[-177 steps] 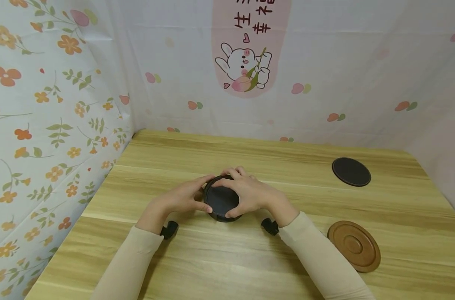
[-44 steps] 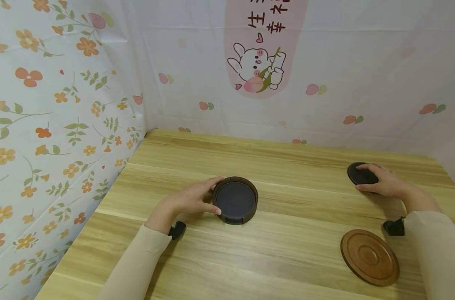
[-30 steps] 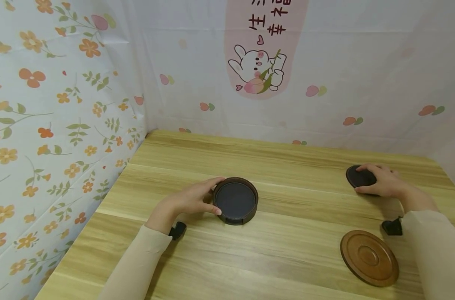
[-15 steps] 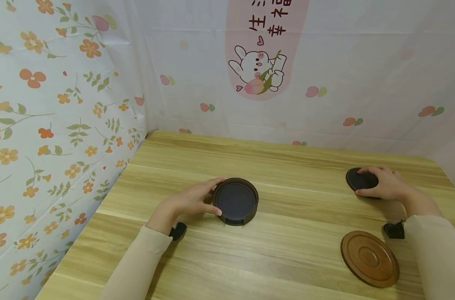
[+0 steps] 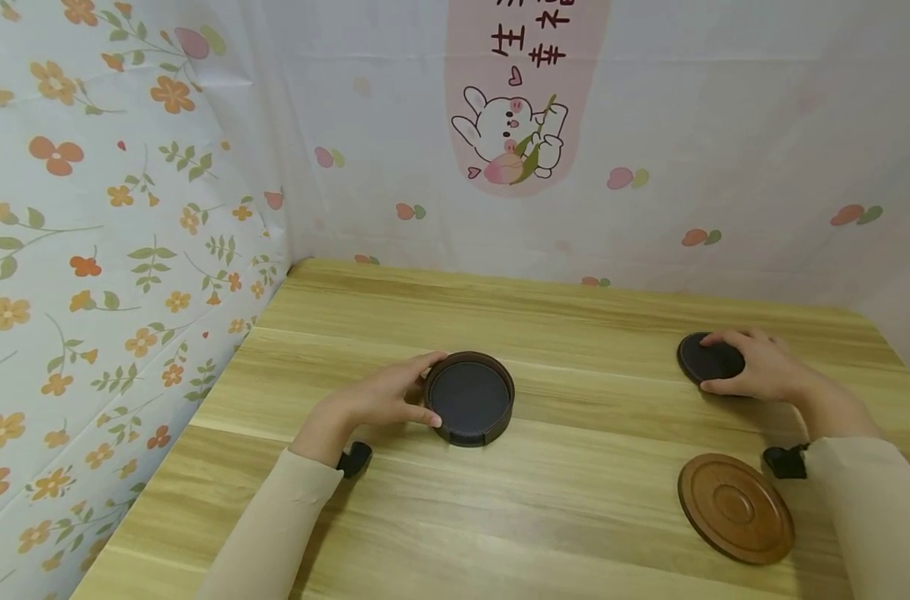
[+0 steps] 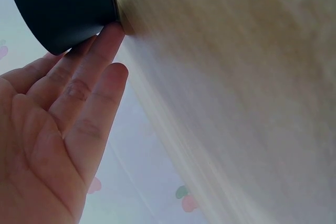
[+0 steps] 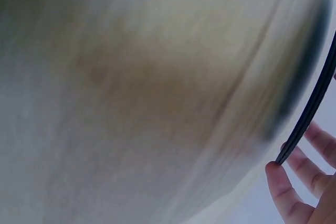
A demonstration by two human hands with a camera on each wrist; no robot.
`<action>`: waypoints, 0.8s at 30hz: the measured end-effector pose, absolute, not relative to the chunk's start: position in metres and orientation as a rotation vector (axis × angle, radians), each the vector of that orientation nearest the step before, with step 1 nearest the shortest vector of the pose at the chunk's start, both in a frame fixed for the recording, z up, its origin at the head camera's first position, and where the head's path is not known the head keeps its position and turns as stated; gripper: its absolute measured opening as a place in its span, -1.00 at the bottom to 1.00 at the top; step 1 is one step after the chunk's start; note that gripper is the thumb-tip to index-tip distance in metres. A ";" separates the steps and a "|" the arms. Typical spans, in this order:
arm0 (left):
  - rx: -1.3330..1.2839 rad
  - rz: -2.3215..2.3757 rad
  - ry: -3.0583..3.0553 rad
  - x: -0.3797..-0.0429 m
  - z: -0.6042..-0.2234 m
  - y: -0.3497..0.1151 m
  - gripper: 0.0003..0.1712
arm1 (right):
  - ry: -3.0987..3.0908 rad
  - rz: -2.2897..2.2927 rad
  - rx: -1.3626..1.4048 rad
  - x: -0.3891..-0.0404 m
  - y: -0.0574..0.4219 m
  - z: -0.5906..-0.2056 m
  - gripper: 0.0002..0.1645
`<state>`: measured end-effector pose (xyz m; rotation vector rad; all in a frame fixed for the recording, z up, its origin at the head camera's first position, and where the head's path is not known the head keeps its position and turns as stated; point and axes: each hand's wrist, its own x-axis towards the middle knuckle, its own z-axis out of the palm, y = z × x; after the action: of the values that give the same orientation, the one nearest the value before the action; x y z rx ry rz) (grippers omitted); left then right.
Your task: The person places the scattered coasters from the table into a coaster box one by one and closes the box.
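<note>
A round, dark brown-black coaster holder [image 5: 467,436] with a notch in its front wall stands on the table, a black disc [image 5: 470,396] lying inside it. My left hand [image 5: 380,396] holds the holder's left side, thumb at the front and fingers behind; in the left wrist view, fingers [image 6: 107,51] touch its outer wall. Towards the back right, my right hand [image 5: 766,367] pinches a thin black coaster [image 5: 706,360] by its edge. In the right wrist view this coaster [image 7: 310,114] is seen edge-on, raised off the tabletop, with a dark blurred patch beneath it.
A brown round wooden disc [image 5: 736,510] with ring grooves lies at the front right, near the right forearm. Floral cloth [image 5: 147,275] hangs along the left side, and a rabbit-print cloth [image 5: 515,133] hangs behind the wooden table [image 5: 560,500].
My right hand has gone from the holder to the coaster at the right, gripped it, and shifted it slightly left and off the table. My left hand has stayed at the holder.
</note>
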<state>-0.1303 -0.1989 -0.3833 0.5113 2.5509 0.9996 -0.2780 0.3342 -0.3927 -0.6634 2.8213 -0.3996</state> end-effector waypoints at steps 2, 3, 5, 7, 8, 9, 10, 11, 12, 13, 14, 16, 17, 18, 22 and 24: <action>0.507 0.993 2.552 -0.130 -0.383 -0.199 0.14 | 2.821 -0.400 -0.673 -0.277 0.331 -0.391 -0.13; 0.504 0.995 2.551 -0.130 -0.382 -0.199 0.14 | 2.822 -0.401 -0.681 -0.277 0.330 -0.391 -0.14; 0.498 0.999 2.547 -0.130 -0.382 -0.199 0.15 | 2.821 -0.405 -0.689 -0.276 0.328 -0.389 -0.15; 0.496 1.001 2.544 -0.130 -0.381 -0.199 0.14 | 2.819 -0.408 -0.689 -0.276 0.325 -0.387 -0.15; 0.496 0.999 2.545 -0.130 -0.381 -0.199 0.14 | 2.818 -0.413 -0.695 -0.276 0.323 -0.386 -0.15; 0.494 0.996 2.546 -0.130 -0.381 -0.199 0.15 | 2.817 -0.417 -0.700 -0.275 0.321 -0.385 -0.15; 0.495 0.997 2.545 -0.130 -0.381 -0.199 0.15 | 2.818 -0.416 -0.701 -0.275 0.319 -0.383 -0.14; 0.497 0.994 2.546 -0.130 -0.381 -0.199 0.15 | 2.819 -0.414 -0.702 -0.275 0.317 -0.382 -0.14; 0.499 0.993 2.547 -0.130 -0.381 -0.199 0.15 | 2.820 -0.413 -0.710 -0.275 0.315 -0.380 -0.13; 0.502 0.993 2.549 -0.130 -0.381 -0.199 0.15 | 2.822 -0.412 -0.718 -0.275 0.313 -0.379 -0.13; 0.503 0.991 2.551 -0.130 -0.381 -0.199 0.15 | 2.825 -0.408 -0.721 -0.275 0.311 -0.377 -0.13; 0.506 0.993 2.553 -0.131 -0.381 -0.199 0.15 | 2.831 -0.396 -0.735 -0.275 0.307 -0.374 -0.13; 0.506 0.989 2.556 -0.131 -0.381 -0.200 0.15 | 2.833 -0.392 -0.743 -0.275 0.304 -0.372 -0.13; 0.505 0.988 2.558 -0.131 -0.382 -0.200 0.15 | 2.834 -0.388 -0.748 -0.274 0.302 -0.370 -0.13; 0.500 0.984 2.557 -0.131 -0.382 -0.200 0.15 | 2.832 -0.385 -0.751 -0.273 0.291 -0.364 -0.11; 0.499 0.986 2.553 -0.131 -0.382 -0.200 0.16 | 2.826 -0.392 -0.746 -0.272 0.286 -0.362 -0.11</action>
<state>-0.1306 -0.2003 -0.3818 0.4993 2.5530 0.9863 -0.2720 0.2863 -0.3619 -0.7458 2.8260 -0.3917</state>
